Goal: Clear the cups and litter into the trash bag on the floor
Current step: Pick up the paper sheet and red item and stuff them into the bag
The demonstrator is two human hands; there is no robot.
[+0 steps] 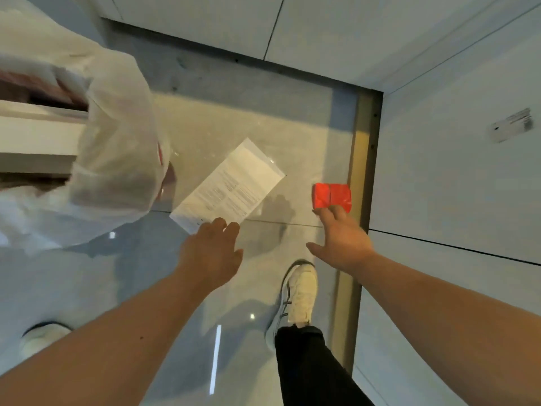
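1. On the glossy floor (205, 118) just ahead of the right hand (341, 244) lies a small red folded wrapper (332, 196); spread fingertips touch its near edge.
2. Left hand (212, 253), also spread, overlaps the near corner of a white printed paper sheet (231, 186), long axis diagonal.
3. Translucent white trash bag (111, 148) stands left.

The glossy floor (257, 136) is open between the printed paper sheet (231, 183) at 12 o'clock and the red packet (332, 196) at 2 o'clock. The translucent trash bag (114, 148) fills the 10 o'clock side. A white wall panel (453, 171) closes the 3 o'clock side, just beside the packet. A white shoe (301, 294) stands at 6 o'clock.
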